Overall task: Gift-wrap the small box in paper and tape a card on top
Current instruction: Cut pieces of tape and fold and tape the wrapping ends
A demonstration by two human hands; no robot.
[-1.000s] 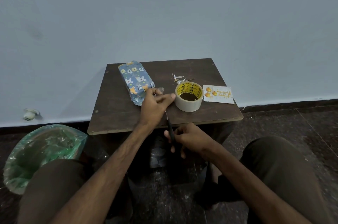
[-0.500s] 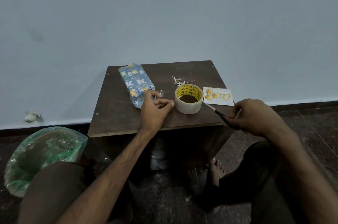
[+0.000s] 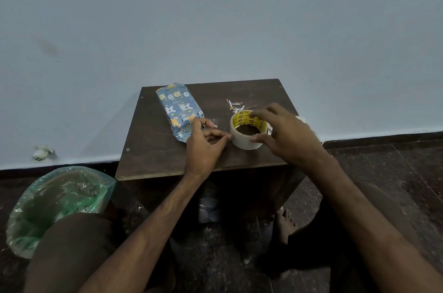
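The wrapped box [image 3: 178, 110] sits far left, looking light, stiff and slick, so we'd grip its long sides. Our left hand [image 3: 203, 149] pinches a clear tape strip [image 3: 214, 122] beside it, and our right hand [image 3: 287, 135] clasps the tape roll [image 3: 242, 143].

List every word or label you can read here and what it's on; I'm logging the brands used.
"Fix" (a guess; repeated black print, blurred): yellow inner core of the white tape roll that the right hand grips.
Small dark labels on the blue cartoon-animal wrapped box: too small to read.
White card, mostly hidden behind the right hand: no print visible.
Clear tape strip at the left hand fingers: no print.
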